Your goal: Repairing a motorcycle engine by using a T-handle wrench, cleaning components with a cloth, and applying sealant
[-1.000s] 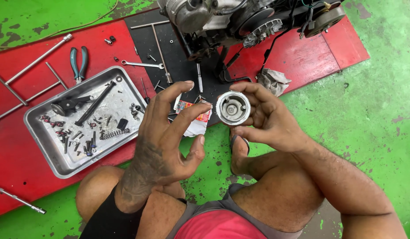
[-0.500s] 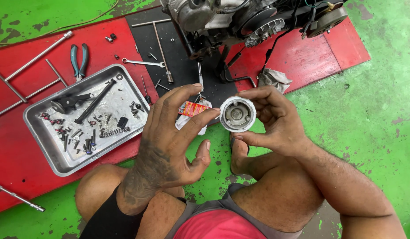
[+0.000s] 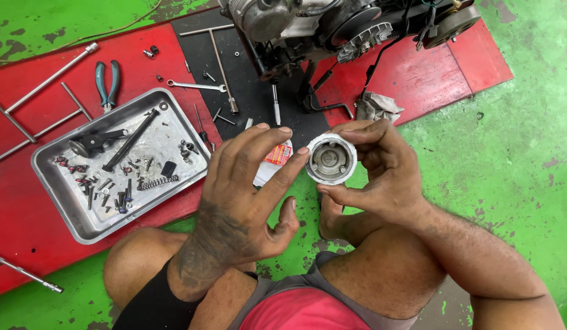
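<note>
Now the right hand [image 3: 381, 165] clamps a round white-rimmed metal part [image 3: 331, 159] between thumb and fingers, centre frame. At its nine o'clock, the left hand [image 3: 247, 189] stays spread, forefinger touching the rim. A parts tray [image 3: 81, 226] lies farther toward nine o'clock.

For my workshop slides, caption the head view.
Right hand holds a round metal cup-shaped part; left hand fingertips touch its rim.

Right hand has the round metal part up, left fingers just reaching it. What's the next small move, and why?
Probably pinch the rim with the left hand: its index fingertip already touches the edge of the cup-shaped metal part, which the right hand holds open side up above the green floor.
</note>
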